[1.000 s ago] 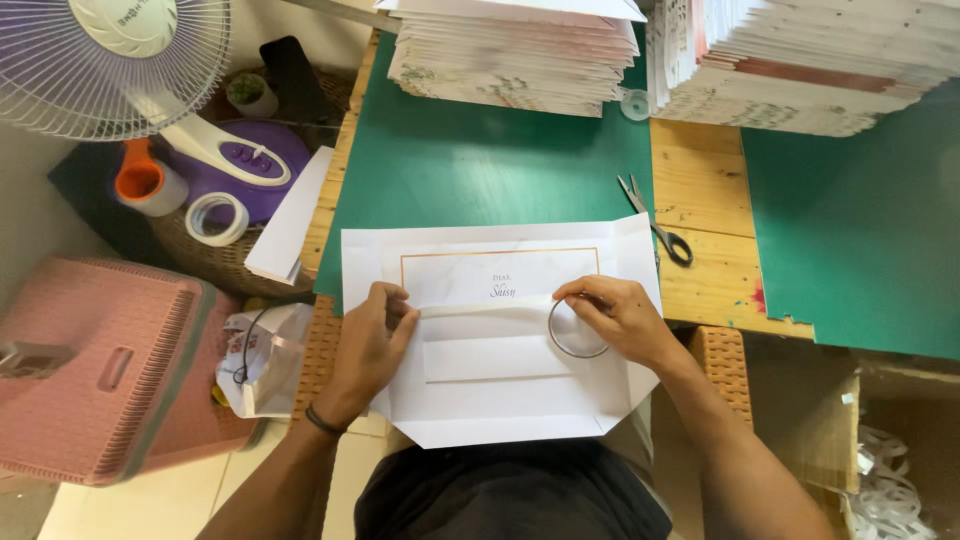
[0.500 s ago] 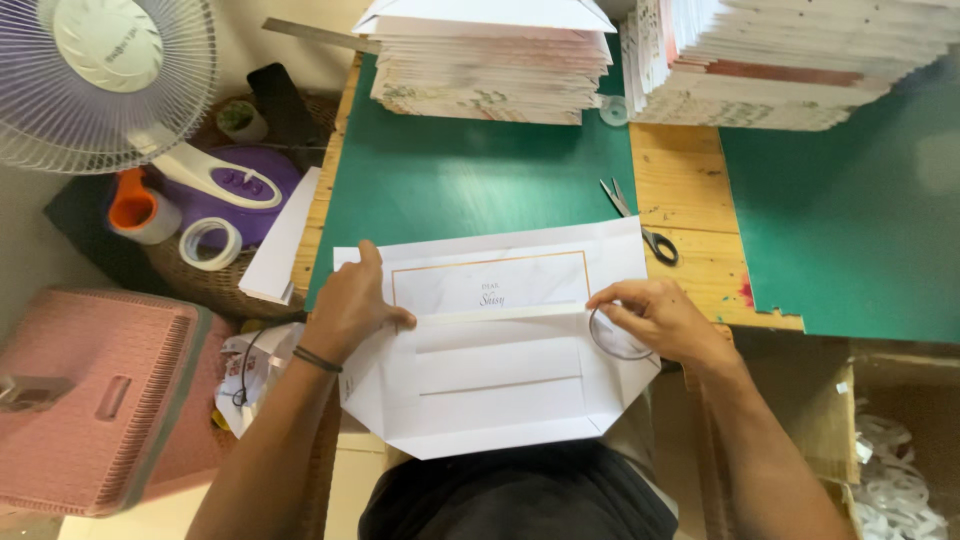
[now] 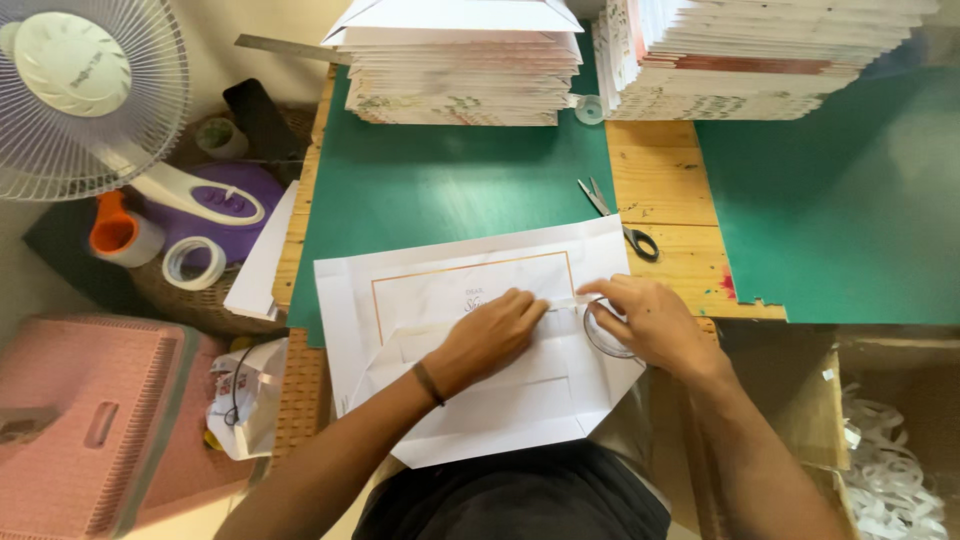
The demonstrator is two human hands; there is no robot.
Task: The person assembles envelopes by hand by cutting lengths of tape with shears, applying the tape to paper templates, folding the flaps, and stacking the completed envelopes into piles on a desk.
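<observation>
A large white paper sheet with an orange printed border (image 3: 440,285) lies flat at the near edge of the green cutting mat (image 3: 450,190), its side flaps folded in. My left hand (image 3: 490,335) presses on the folded middle flap, fingertips pointing right. My right hand (image 3: 650,320) holds a clear tape roll (image 3: 605,330) at the sheet's right edge. A short strip of tape stretches from the roll toward my left fingertips.
Black-handled scissors (image 3: 620,220) lie on the wooden table just beyond the sheet. Two tall stacks of folded paper (image 3: 460,60) (image 3: 760,55) stand at the back. A fan (image 3: 90,100), tape rolls (image 3: 195,262) and a pink box (image 3: 90,420) sit to the left. A second green mat (image 3: 850,200) lies on the right.
My left hand has moved from the sheet's left edge to its middle, close to my right hand. The tape strip is now drawn out between them.
</observation>
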